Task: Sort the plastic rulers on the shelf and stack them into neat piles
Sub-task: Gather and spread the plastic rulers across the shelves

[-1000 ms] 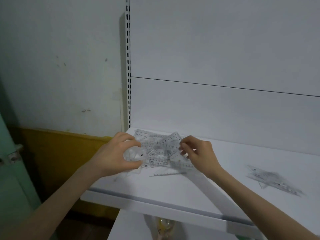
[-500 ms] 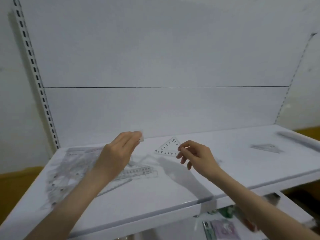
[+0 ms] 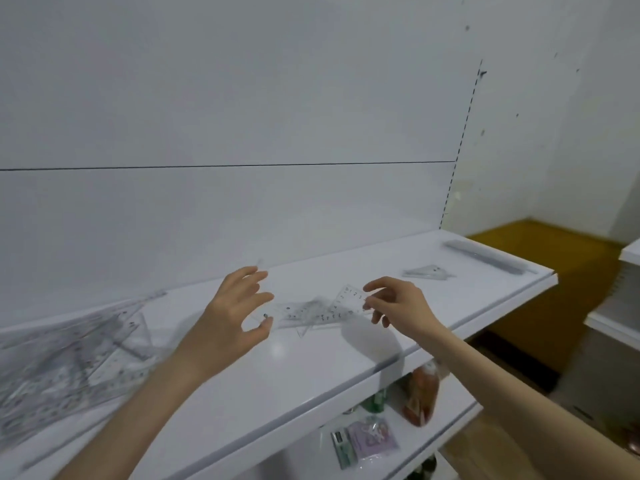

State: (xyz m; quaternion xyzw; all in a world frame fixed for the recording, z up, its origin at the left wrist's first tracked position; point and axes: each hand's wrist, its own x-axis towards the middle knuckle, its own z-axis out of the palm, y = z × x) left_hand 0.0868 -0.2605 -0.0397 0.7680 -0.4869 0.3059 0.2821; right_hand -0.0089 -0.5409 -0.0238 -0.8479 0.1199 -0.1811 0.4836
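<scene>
Shelf [image 3: 294, 375], left end: blurred heap of clear rulers [image 3: 69, 358], long axes mixed. My left hand [image 3: 232, 317] hovers, fingers spread, gripping nothing. Mid-shelf: loose rulers [image 3: 304, 313], long axes left-right. The small ruler [image 3: 349, 301] tilts up rightward; "1 2 3" is legible. My right hand [image 3: 401, 306] has curled fingers at its right end; cannot tell if pinched. Far right: set square [image 3: 427, 271], long rulers [image 3: 485, 258].

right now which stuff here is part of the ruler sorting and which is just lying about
Job: jumbled ruler heap; small set square in right hand; loose rulers beside it; set-square pile; straight-ruler pile.
Lying about, lower shelf: orange packet; purple packet; green item.
</scene>
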